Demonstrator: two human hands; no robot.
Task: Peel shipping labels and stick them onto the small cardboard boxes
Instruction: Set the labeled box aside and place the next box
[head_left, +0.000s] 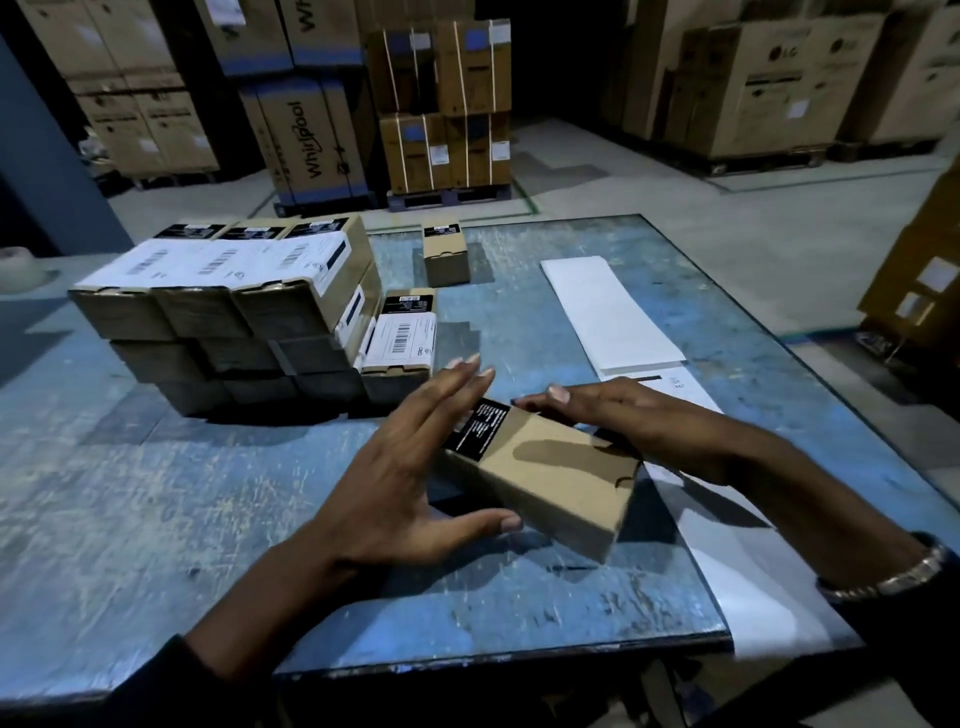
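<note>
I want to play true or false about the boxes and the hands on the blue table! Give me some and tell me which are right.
1. The box between the hands already has a white shipping label. False: only a small black label shows on its brown top.
2. The stacked boxes on the left have white barcode labels on top. True.
3. The left hand is a tight fist. False: its fingers are spread straight beside the box.
4. One small box stands alone at the far side of the table. True.
5. White label sheets lie on the right. True.
</note>
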